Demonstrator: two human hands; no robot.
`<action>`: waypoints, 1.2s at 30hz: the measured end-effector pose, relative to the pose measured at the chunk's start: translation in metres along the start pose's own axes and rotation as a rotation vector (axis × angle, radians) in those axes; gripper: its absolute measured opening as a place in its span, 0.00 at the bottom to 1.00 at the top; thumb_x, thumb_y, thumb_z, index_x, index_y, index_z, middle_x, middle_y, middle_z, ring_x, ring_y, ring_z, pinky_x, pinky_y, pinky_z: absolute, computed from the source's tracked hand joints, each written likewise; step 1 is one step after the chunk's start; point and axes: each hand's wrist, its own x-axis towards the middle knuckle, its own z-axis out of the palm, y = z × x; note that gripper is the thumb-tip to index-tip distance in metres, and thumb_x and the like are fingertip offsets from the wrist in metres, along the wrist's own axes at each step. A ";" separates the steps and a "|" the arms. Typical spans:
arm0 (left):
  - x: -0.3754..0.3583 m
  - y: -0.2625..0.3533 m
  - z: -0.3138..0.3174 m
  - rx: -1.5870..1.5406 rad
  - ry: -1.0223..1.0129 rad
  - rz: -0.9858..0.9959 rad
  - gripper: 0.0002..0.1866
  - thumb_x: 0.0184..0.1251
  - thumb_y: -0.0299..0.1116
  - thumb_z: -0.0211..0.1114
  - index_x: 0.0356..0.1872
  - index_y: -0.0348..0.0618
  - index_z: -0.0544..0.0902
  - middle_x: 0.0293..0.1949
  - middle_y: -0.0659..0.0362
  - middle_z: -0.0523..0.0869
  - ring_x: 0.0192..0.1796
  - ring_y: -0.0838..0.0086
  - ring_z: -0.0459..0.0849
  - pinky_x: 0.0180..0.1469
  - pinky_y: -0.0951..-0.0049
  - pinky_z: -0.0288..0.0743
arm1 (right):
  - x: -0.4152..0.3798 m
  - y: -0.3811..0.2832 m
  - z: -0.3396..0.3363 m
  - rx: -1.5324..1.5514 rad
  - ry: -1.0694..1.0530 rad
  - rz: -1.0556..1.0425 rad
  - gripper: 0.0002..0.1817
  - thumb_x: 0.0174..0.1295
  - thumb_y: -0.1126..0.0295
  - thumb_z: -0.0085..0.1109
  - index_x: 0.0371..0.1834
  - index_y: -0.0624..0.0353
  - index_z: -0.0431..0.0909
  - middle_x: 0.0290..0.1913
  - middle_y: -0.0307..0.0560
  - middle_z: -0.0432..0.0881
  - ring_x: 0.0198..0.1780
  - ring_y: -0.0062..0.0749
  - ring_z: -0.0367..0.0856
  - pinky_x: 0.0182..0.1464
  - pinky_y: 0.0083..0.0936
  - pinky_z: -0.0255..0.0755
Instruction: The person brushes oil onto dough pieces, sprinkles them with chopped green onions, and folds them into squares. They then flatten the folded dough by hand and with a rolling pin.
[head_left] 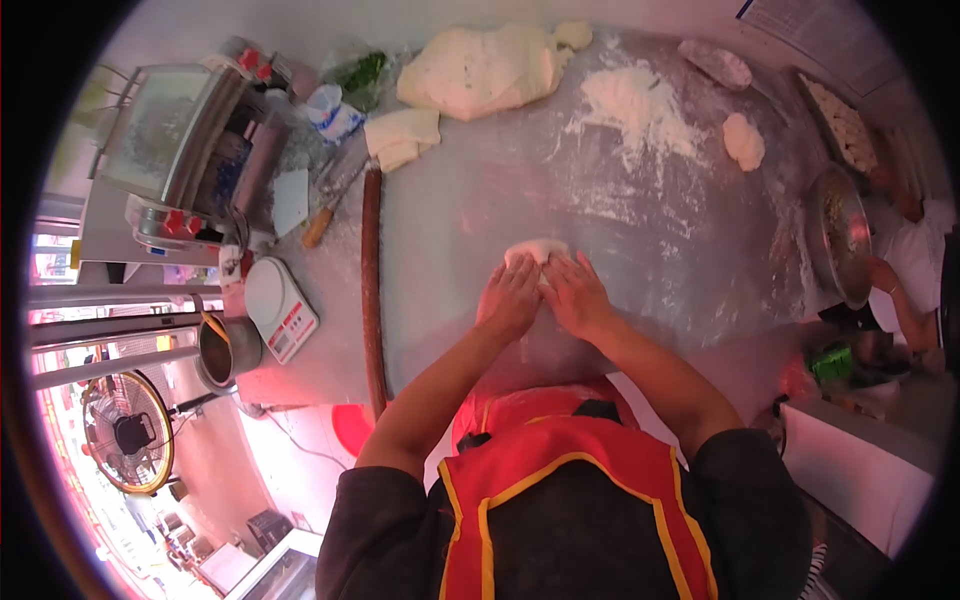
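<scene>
A small piece of pale dough (537,248) lies on the metal worktable (440,260), near its front edge. My left hand (512,293) presses on it from the left, fingers close together and curved over the dough. From the right, my right hand (577,292) grips it in the same way, the thumbs nearly meeting in the middle. Both palms hide most of the dough; only its far edge shows. To the left of my hands lies a long wooden rolling pin (371,280), pointing away from me.
At the back sit a large dough mass (485,75), a folded dough sheet (402,138), scattered flour (640,110) and a small dough lump (743,142). A scale (280,305), metal pot (228,350) and dough machine (165,150) stand left. Another person's hand (884,273) touches a metal bowl (845,235) at right.
</scene>
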 end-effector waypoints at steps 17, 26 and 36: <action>0.079 0.001 -0.072 0.016 0.012 -0.024 0.22 0.58 0.34 0.68 0.54 0.41 0.77 0.63 0.50 0.74 0.67 0.51 0.70 0.65 0.57 0.67 | 0.054 0.024 -0.002 1.984 0.386 1.105 0.32 0.74 0.49 0.43 0.61 0.73 0.68 0.56 0.58 0.76 0.57 0.44 0.76 0.64 0.40 0.70; 0.143 -0.040 0.006 0.088 0.050 -0.012 0.31 0.74 0.46 0.50 0.72 0.39 0.62 0.75 0.49 0.59 0.77 0.57 0.54 0.77 0.54 0.45 | 0.064 0.077 -0.012 1.481 0.442 1.104 0.37 0.72 0.44 0.44 0.59 0.77 0.69 0.54 0.63 0.79 0.53 0.47 0.81 0.59 0.37 0.75; 0.147 -0.043 0.011 0.132 -0.048 -0.136 0.33 0.75 0.49 0.46 0.75 0.44 0.57 0.77 0.55 0.56 0.80 0.62 0.48 0.79 0.52 0.35 | 0.128 0.049 0.013 1.649 0.320 1.285 0.42 0.72 0.39 0.35 0.59 0.76 0.71 0.53 0.61 0.80 0.52 0.43 0.82 0.56 0.34 0.75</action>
